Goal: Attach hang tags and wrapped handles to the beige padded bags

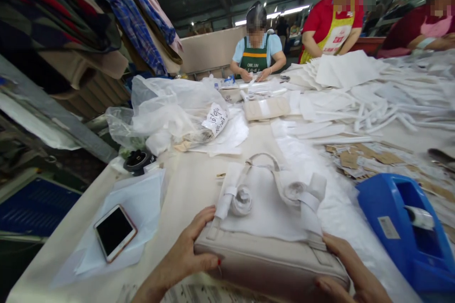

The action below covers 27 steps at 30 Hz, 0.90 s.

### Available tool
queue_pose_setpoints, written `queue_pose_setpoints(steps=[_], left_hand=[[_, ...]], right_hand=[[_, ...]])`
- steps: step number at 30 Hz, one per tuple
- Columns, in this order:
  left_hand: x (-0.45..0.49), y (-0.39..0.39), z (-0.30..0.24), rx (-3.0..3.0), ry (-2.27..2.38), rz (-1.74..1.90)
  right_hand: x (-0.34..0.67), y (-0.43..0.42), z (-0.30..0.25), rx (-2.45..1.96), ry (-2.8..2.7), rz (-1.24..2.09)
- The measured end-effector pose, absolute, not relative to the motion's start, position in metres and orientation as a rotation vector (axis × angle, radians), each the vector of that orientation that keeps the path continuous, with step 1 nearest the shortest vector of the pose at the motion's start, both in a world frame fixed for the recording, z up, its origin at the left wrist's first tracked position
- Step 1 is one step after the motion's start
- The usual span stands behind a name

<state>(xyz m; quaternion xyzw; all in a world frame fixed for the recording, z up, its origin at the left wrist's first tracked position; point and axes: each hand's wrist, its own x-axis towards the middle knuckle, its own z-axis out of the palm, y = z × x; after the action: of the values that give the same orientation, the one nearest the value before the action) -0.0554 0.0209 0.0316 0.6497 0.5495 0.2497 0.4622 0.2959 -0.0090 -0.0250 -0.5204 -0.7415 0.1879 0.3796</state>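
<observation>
A light beige handbag lies on the table right in front of me, its base toward me. White padding sheet covers its upper face, and rolled straps wrapped in white sit at both sides. The bag's carrying handle points away from me. My left hand grips the bag's left end, thumb on the near side and fingers along the edge. At the right end my right hand holds the bag the same way, partly cut off by the frame's lower edge.
A phone rests on white paper at left, near a black round holder. To the right stands a blue tape dispenser. Plastic bags, another beige bag and white wrapping sheets cover the far table, where several people work.
</observation>
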Motion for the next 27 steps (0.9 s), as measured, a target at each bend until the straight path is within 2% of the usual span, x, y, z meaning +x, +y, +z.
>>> queue_pose_setpoints(steps=[6,12,21,27], left_hand=[[-0.041,0.006,0.010,1.542,1.253,0.828],[-0.040,0.006,0.015,1.349,1.224,0.744],[-0.045,0.009,-0.004,1.407,1.279,0.817],[-0.032,0.004,0.000,1.172,1.325,0.901]], right_hand=[[0.319,-0.001,-0.027,-1.443,-1.914,0.600],[0.319,0.002,-0.033,-1.547,-1.797,0.754],[0.307,0.003,-0.026,-1.560,-1.695,0.908],[0.299,0.007,-0.016,-1.595,-1.657,0.979]])
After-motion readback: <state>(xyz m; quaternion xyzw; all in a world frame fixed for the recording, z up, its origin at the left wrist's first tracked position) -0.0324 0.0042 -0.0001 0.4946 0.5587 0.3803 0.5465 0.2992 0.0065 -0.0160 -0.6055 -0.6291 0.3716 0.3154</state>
